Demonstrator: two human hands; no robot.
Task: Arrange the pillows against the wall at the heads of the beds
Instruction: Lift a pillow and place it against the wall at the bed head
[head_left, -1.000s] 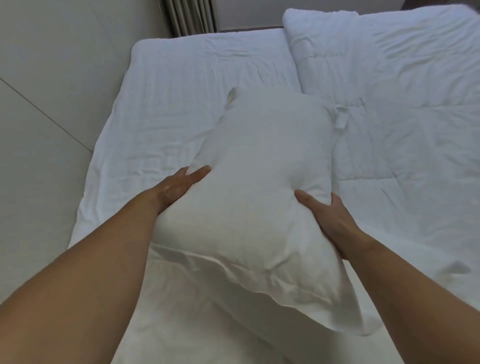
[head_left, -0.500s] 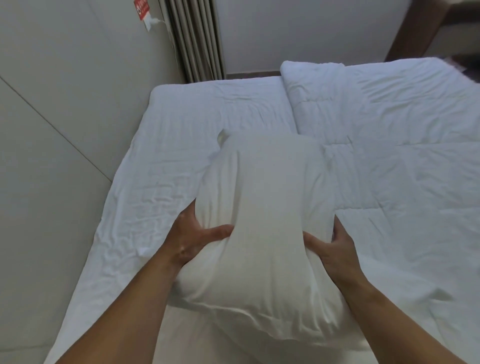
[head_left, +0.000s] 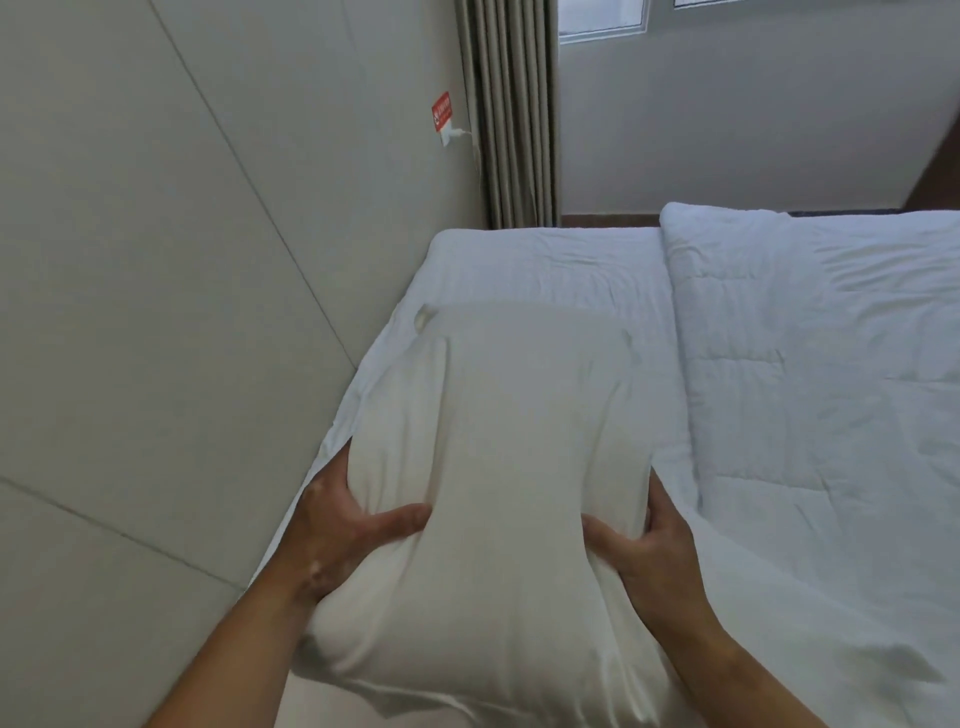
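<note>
While both bare arms reach forward, a white pillow (head_left: 498, 467) is held up lengthwise over the bed (head_left: 545, 265), its far end pointing toward the bed's far edge and its near end sagging low toward the camera. Left hand (head_left: 343, 525) clamps the pillow's left side, thumb dug across the top fabric, fingers tucked under and out of sight; grip closed on the pillow. Right hand (head_left: 649, 540) does the same on the right side, thumb pressed into the top, fingers wrapped up the side; grip also closed on the pillow. Fabric bunches and dents between the two thumbs. Pillow hangs over the bed's left half, close to the left edge where the sheet meets the pale panelled wall (head_left: 156, 312). A folded white duvet (head_left: 821, 374) lies along the bed's right half, just beside the pillow. Beyond the far-left corner hangs a striped curtain (head_left: 514, 114), with a red sticker (head_left: 442, 110) and a white plug on the wall near it.
</note>
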